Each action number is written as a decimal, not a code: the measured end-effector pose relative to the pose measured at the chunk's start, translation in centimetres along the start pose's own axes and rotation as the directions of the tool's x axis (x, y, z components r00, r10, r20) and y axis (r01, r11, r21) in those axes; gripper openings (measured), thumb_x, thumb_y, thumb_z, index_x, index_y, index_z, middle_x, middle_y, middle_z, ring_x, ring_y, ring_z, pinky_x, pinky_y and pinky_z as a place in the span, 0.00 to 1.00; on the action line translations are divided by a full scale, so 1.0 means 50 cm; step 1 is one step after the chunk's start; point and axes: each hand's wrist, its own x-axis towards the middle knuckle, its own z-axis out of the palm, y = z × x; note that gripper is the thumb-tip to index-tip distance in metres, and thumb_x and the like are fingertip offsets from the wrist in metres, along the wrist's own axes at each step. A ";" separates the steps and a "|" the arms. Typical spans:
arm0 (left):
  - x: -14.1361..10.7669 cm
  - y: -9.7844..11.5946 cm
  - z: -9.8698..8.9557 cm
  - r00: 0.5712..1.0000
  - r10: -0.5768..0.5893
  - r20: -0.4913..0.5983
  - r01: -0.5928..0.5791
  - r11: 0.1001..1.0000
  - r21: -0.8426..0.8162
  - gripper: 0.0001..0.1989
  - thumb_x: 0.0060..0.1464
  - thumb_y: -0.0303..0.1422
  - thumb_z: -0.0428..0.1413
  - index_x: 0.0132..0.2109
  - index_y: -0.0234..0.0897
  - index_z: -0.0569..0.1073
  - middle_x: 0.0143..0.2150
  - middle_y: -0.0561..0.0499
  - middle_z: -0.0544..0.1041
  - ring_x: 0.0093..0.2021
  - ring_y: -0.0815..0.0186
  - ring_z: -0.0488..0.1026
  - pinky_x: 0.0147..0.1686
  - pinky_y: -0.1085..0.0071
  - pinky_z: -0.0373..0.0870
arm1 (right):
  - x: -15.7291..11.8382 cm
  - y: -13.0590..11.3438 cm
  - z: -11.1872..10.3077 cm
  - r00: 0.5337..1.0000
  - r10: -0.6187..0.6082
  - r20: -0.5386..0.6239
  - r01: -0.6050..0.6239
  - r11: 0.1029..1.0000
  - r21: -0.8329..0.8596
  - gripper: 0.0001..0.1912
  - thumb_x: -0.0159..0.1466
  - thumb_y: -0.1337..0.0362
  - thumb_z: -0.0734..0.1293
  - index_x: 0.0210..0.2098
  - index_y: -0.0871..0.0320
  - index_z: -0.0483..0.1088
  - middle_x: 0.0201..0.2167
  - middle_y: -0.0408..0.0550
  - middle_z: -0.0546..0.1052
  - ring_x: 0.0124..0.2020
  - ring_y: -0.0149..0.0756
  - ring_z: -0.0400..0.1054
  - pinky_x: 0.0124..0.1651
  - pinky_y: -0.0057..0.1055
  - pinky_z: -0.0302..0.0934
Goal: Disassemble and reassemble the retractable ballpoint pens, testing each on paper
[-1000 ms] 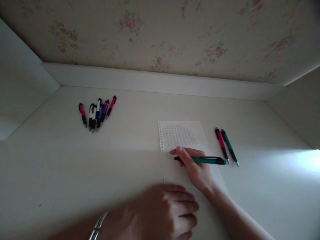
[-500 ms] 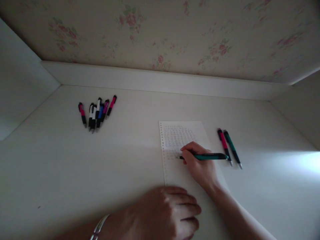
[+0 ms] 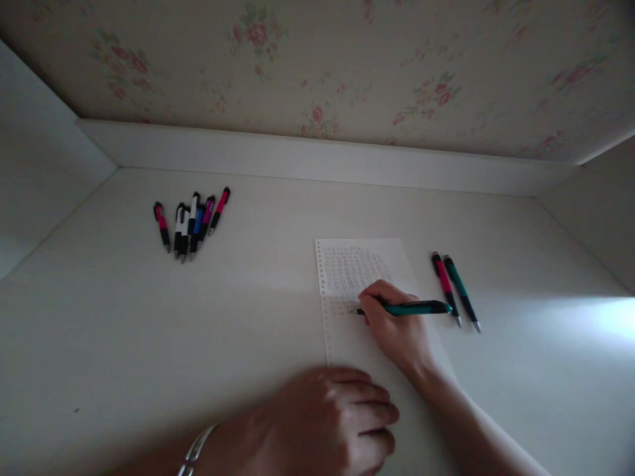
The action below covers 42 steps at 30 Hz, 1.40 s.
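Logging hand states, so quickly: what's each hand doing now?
Left hand: lying over the lined white paper, holding nothing visible.
Right hand: closed on a green-and-black pen.

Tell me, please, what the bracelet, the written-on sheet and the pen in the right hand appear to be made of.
Bracelet: probably polished silvery metal, from its glints, though shiny plastic is possible.
Sheet: matte paper, judging by the punched edge holes and handwriting.
Pen in the right hand: likely smooth green and black plastic, given its sheen; the grip may be rubber.
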 end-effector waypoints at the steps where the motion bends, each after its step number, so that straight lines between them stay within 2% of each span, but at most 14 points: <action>1: 0.001 0.000 0.001 1.000 0.002 0.003 -0.002 1.000 -0.004 0.08 0.69 0.32 0.56 0.40 0.35 0.78 0.51 0.53 0.82 0.54 0.68 0.76 0.66 0.71 0.63 | 0.000 0.000 0.000 1.000 0.001 0.001 -0.001 1.000 0.000 0.10 0.58 0.65 0.63 0.21 0.55 0.70 0.15 0.41 0.71 0.20 0.34 0.66 0.24 0.29 0.56; 6: 0.001 0.001 0.003 1.000 -0.018 -0.011 0.018 1.000 0.012 0.09 0.68 0.33 0.57 0.39 0.36 0.78 0.49 0.54 0.83 0.53 0.70 0.76 0.63 0.73 0.66 | -0.001 0.004 0.000 0.999 0.017 -0.027 -0.017 1.000 0.011 0.10 0.59 0.65 0.62 0.23 0.55 0.71 0.17 0.41 0.73 0.22 0.34 0.67 0.25 0.28 0.58; 9: 0.000 0.000 0.004 1.000 0.018 -0.023 -0.017 1.000 0.024 0.10 0.69 0.33 0.56 0.39 0.37 0.79 0.49 0.53 0.83 0.52 0.68 0.77 0.63 0.71 0.66 | -0.003 0.005 0.000 0.999 0.020 -0.041 -0.019 1.000 0.006 0.10 0.59 0.65 0.62 0.22 0.55 0.69 0.16 0.40 0.71 0.21 0.34 0.66 0.25 0.28 0.57; 15: 0.002 -0.001 -0.010 0.999 0.022 0.044 -0.022 1.000 0.015 0.09 0.70 0.32 0.54 0.41 0.36 0.78 0.50 0.52 0.82 0.54 0.67 0.77 0.65 0.71 0.63 | -0.005 0.004 0.003 0.999 0.009 -0.039 -0.008 1.000 0.022 0.11 0.58 0.65 0.62 0.20 0.55 0.68 0.15 0.39 0.69 0.20 0.32 0.63 0.24 0.28 0.55; 18: -0.002 0.000 -0.007 1.000 0.012 0.000 -0.012 1.000 0.013 0.09 0.69 0.33 0.55 0.41 0.37 0.79 0.51 0.52 0.82 0.53 0.67 0.77 0.64 0.71 0.65 | -0.008 0.006 0.002 0.999 0.006 -0.047 -0.004 0.999 0.039 0.10 0.58 0.66 0.63 0.20 0.55 0.68 0.15 0.39 0.68 0.20 0.32 0.63 0.24 0.27 0.55; 21: -0.005 -0.002 0.012 0.999 0.007 -0.046 -0.005 0.999 0.034 0.07 0.68 0.32 0.57 0.41 0.39 0.80 0.51 0.52 0.83 0.53 0.67 0.77 0.61 0.71 0.68 | -0.012 0.014 0.004 0.995 0.016 -0.094 -0.008 0.996 0.085 0.08 0.60 0.65 0.63 0.26 0.56 0.71 0.17 0.40 0.71 0.21 0.33 0.66 0.24 0.27 0.57; 23: -0.006 -0.005 0.029 0.997 0.016 -0.073 -0.014 0.999 0.032 0.07 0.67 0.32 0.57 0.40 0.39 0.80 0.51 0.52 0.83 0.54 0.66 0.77 0.60 0.70 0.69 | -0.013 0.021 0.006 0.984 0.022 -0.177 0.009 0.985 0.170 0.07 0.64 0.61 0.64 0.34 0.55 0.73 0.20 0.39 0.73 0.22 0.33 0.66 0.24 0.27 0.59; 25: -0.006 -0.006 0.044 0.995 0.013 -0.101 -0.012 1.000 0.011 0.08 0.68 0.32 0.56 0.40 0.39 0.79 0.51 0.52 0.82 0.53 0.66 0.77 0.60 0.70 0.69 | -0.016 0.024 0.009 0.969 0.004 -0.246 0.057 0.969 0.242 0.10 0.67 0.57 0.66 0.43 0.54 0.73 0.23 0.39 0.75 0.22 0.32 0.67 0.24 0.27 0.61; 28: -0.008 -0.004 0.047 0.991 -0.021 -0.131 0.016 0.999 -0.037 0.08 0.69 0.34 0.54 0.46 0.39 0.78 0.51 0.51 0.82 0.53 0.66 0.77 0.60 0.70 0.68 | -0.024 0.024 0.006 0.958 -0.106 -0.267 0.148 0.978 0.145 0.11 0.71 0.57 0.63 0.45 0.55 0.73 0.19 0.37 0.74 0.18 0.30 0.66 0.24 0.26 0.61; 31: -0.014 0.002 0.026 0.979 -0.075 -0.192 0.064 0.996 -0.061 0.12 0.71 0.37 0.53 0.57 0.40 0.71 0.51 0.51 0.81 0.50 0.66 0.78 0.59 0.68 0.69 | -0.036 0.022 -0.006 0.896 -0.391 -0.209 0.379 0.920 -0.098 0.12 0.74 0.63 0.62 0.36 0.56 0.75 0.15 0.36 0.71 0.15 0.27 0.64 0.22 0.26 0.58; 34: -0.016 0.005 0.005 0.964 -0.108 -0.242 0.084 0.991 -0.107 0.14 0.70 0.40 0.53 0.57 0.39 0.69 0.43 0.53 0.81 0.43 0.66 0.78 0.53 0.67 0.72 | -0.046 0.019 -0.020 0.755 -0.653 -0.066 0.624 0.745 -0.238 0.10 0.70 0.66 0.68 0.31 0.57 0.73 0.18 0.39 0.74 0.17 0.27 0.66 0.25 0.29 0.57; 36: -0.015 0.004 0.003 0.950 -0.113 -0.292 0.082 0.990 -0.116 0.14 0.71 0.43 0.51 0.54 0.38 0.69 0.39 0.52 0.80 0.41 0.64 0.79 0.49 0.67 0.74 | -0.051 0.016 -0.025 0.677 -0.736 -0.011 0.697 0.646 -0.310 0.07 0.67 0.67 0.72 0.32 0.58 0.72 0.17 0.38 0.73 0.17 0.27 0.65 0.25 0.30 0.56; 38: -0.014 0.004 0.009 0.934 -0.119 -0.336 0.089 0.991 -0.101 0.17 0.72 0.46 0.48 0.53 0.38 0.69 0.37 0.51 0.79 0.40 0.62 0.79 0.45 0.66 0.75 | -0.054 0.012 -0.026 0.623 -0.782 0.015 0.730 0.574 -0.372 0.07 0.66 0.69 0.73 0.32 0.59 0.72 0.16 0.36 0.70 0.16 0.26 0.62 0.24 0.31 0.53; 42: -0.017 0.008 0.022 0.918 -0.164 -0.360 0.144 0.986 -0.081 0.15 0.72 0.42 0.48 0.53 0.35 0.69 0.38 0.50 0.81 0.37 0.61 0.80 0.42 0.64 0.77 | -0.057 0.010 -0.021 0.603 -0.798 0.024 0.737 0.545 -0.398 0.08 0.66 0.70 0.73 0.33 0.59 0.71 0.15 0.35 0.68 0.16 0.26 0.60 0.24 0.32 0.51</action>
